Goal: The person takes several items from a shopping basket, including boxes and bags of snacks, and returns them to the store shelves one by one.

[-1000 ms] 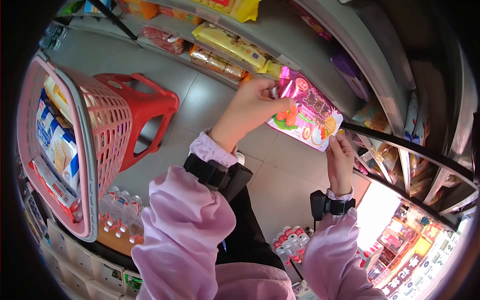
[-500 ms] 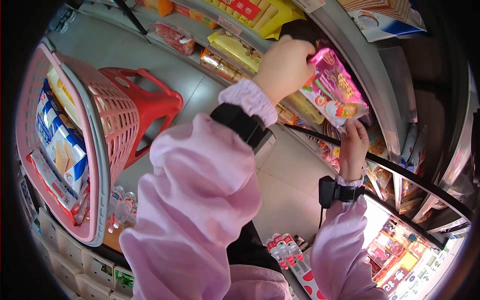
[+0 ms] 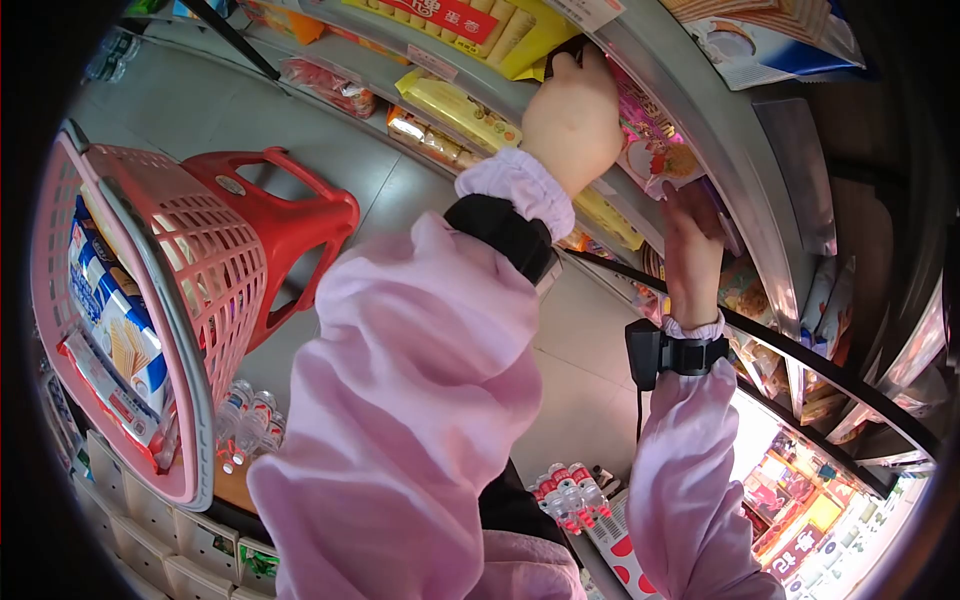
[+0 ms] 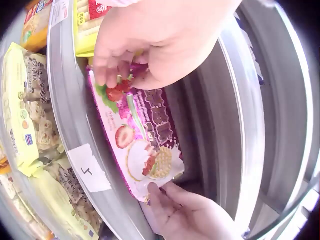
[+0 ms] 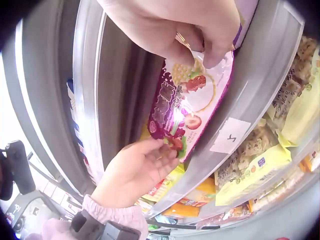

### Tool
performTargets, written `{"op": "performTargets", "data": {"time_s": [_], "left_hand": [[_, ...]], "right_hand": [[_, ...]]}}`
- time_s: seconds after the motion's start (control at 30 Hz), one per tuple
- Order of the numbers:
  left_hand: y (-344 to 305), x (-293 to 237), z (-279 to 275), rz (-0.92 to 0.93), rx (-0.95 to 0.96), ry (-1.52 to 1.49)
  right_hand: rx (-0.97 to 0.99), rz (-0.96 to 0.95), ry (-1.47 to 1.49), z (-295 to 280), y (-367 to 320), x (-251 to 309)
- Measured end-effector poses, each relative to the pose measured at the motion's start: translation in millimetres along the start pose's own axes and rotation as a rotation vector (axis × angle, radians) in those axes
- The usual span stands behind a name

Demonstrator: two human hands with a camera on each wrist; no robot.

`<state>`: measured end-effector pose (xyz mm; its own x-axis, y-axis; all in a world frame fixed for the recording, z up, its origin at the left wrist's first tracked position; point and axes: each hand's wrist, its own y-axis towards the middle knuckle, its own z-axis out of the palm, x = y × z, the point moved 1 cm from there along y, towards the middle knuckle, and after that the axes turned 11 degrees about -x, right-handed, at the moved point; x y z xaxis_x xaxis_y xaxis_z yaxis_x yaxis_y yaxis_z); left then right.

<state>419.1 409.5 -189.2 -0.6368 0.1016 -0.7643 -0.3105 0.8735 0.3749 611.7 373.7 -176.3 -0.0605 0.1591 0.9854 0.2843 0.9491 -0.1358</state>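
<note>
A pink snack packet (image 3: 650, 140) printed with strawberries and waffles lies half inside a grey metal shelf (image 3: 705, 95). My left hand (image 3: 575, 120) pinches its strawberry end (image 4: 120, 92) from above, fingers curled on the packet (image 4: 145, 145). My right hand (image 3: 690, 240) grips the opposite end, seen pinching the white-edged corner in the right wrist view (image 5: 200, 45). In the left wrist view the right hand (image 4: 190, 212) sits below the packet at the shelf lip. The packet (image 5: 182, 102) stands tilted between both hands, its back part hidden in the shelf.
A pink shopping basket (image 3: 190, 300) with wafer packs hangs at the left, beside a red stool (image 3: 290, 200). Yellow biscuit packs (image 3: 455, 95) fill the lower shelf. Water bottles (image 3: 245, 410) stand on the floor. A white price tag (image 4: 90, 167) sticks on the shelf edge.
Both hands have lifted the pink packet from chest height up and forward into the shelf; the left arm now stretches far out and the packet is partly inside.
</note>
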Motion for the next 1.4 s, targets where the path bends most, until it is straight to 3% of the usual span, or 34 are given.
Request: {"op": "performTargets", "data": {"time_s": [0.07, 0.17, 0.33, 0.47, 0.57, 0.67, 0.8, 1.1, 1.2, 1.4], "left_hand": [[-2, -1, 9, -0.045, -0.035, -0.01], [3, 3, 18, 0.049, -0.041, 0.008], [4, 3, 18, -0.126, 0.039, -0.066], [-10, -5, 12, -0.087, -0.157, -0.213], [-24, -12, 4, -0.144, -0.057, -0.216], [-47, -24, -10, -0.151, -0.04, -0.26], [-97, -33, -25, -0.174, -0.04, -0.348], [-237, -25, -70, -0.584, 0.191, -0.35], [-272, -21, -93, -0.579, 0.207, -0.293], [-307, -24, -151, -0.735, 0.213, -0.245]], "right_hand": [[-0.007, 0.016, -0.005, 2, -3, 0], [0.082, -0.044, -0.026, 3, 3, -6], [0.12, -0.048, 0.092, 21, 3, -4], [0.088, 0.023, 0.106, 14, -1, -1], [0.138, -0.152, -0.178, 4, -4, 1], [0.013, -0.015, -0.135, -5, -33, 9], [0.012, 0.051, -0.101, -21, -75, 4], [0.359, 0.383, -0.121, -33, -176, -44], [0.466, 0.435, -0.113, -23, -202, -44], [0.629, 0.305, -0.169, -8, -228, -21]]}}
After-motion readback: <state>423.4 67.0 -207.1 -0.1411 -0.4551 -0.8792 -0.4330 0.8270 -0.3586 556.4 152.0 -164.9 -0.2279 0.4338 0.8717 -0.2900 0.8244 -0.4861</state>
